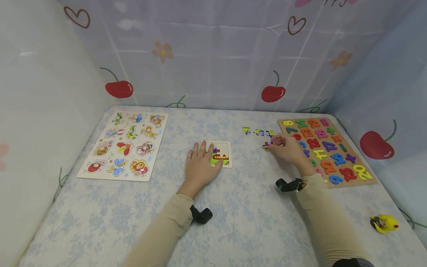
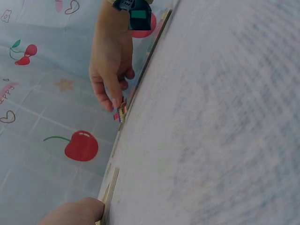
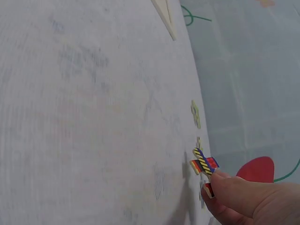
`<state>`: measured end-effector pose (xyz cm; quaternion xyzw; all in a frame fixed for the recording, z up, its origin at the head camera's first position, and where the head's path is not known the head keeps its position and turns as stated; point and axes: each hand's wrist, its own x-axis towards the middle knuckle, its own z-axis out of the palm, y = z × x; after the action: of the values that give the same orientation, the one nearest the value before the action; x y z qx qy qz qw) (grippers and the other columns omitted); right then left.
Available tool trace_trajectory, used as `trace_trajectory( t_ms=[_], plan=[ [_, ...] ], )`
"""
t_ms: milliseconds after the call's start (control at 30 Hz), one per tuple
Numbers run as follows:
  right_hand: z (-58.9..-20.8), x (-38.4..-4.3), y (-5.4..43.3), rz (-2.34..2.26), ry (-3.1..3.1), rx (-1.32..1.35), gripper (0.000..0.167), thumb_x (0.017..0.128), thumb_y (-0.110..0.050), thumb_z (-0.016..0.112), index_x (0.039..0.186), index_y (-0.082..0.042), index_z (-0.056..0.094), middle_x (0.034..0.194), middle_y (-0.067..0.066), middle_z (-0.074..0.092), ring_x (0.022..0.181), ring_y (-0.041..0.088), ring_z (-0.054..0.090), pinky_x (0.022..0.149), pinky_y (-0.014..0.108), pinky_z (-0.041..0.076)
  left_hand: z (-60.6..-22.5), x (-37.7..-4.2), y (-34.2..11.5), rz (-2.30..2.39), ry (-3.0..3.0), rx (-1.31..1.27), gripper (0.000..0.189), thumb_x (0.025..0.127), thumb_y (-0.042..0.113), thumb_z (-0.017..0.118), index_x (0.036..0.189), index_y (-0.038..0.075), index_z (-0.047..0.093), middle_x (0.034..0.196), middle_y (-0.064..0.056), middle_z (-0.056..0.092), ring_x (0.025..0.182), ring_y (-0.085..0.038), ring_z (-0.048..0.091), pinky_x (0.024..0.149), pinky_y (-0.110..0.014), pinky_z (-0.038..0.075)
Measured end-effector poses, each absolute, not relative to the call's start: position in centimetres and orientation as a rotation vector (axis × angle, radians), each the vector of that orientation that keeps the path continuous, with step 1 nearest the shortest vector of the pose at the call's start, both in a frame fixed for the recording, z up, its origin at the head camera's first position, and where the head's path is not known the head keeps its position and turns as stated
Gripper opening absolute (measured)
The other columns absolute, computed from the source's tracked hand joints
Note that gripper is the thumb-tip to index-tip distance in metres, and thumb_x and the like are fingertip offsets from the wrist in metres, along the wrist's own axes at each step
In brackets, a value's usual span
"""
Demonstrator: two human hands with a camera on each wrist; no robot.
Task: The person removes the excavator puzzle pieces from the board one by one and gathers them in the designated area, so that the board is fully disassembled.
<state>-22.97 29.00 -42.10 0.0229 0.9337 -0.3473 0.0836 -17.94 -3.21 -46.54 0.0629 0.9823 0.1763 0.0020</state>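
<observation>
My left hand (image 1: 201,168) lies with straight, spread fingers over the left side of a small square wooden jigsaw tray (image 1: 231,154). Joined picture pieces (image 1: 221,157) show inside its frame, partly hidden by the hand. To the right, my right hand (image 1: 289,151) pinches a jigsaw piece (image 3: 204,162) between thumb and fingers. That piece has yellow-black stripes, red and blue, and is held above the table in the right wrist view. Beyond this hand lie a loose green-edged piece (image 1: 246,130) and a short row of other pieces (image 1: 260,132).
An insect picture board (image 1: 155,155) lies at the left. At the right, a number board (image 1: 361,181) reaches under the right hand and wrist. A yellow toy figure (image 1: 385,223) lies near the right edge. Printed curtains (image 1: 213,66) close off the back and sides.
</observation>
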Motion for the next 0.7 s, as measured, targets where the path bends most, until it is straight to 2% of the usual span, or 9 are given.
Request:
trace_trajectory(
  t_ms=[333,533,700],
  plan=[
    [-42.1,-23.1,30.7,-0.923,2.836,0.108,0.034,0.097,-0.032,0.064,0.121,-0.008,0.058,0.115,0.017,0.062,0.098,0.029,0.055,0.074,0.032,0.044,-46.7,-17.9,-3.2,0.562,3.072,0.190,0.075,0.095,0.064,0.040,0.159,0.030,0.022,0.169,-0.001,0.011,0.157,-0.028,0.002,0.126,-0.050,0.007],
    [-42.2,-23.3,30.2,-0.872,2.862,0.134,0.033,0.098,-0.031,0.062,0.121,-0.009,0.057,0.117,0.016,0.060,0.103,0.030,0.054,0.080,0.039,0.045,-46.6,-17.9,-3.2,0.569,3.070,0.183,0.075,0.095,0.065,0.040,0.159,0.031,0.022,0.169,-0.001,0.012,0.157,-0.028,0.002,0.126,-0.050,0.006],
    [-42.3,-23.4,29.6,-0.804,2.922,0.164,0.030,0.098,-0.029,0.062,0.119,-0.008,0.058,0.112,0.015,0.061,0.099,0.030,0.055,0.079,0.041,0.046,-46.5,-17.8,-3.2,0.587,3.074,0.184,0.074,0.095,0.064,0.042,0.159,0.030,0.024,0.169,-0.001,0.012,0.157,-0.028,0.003,0.126,-0.050,0.006]
  ],
)
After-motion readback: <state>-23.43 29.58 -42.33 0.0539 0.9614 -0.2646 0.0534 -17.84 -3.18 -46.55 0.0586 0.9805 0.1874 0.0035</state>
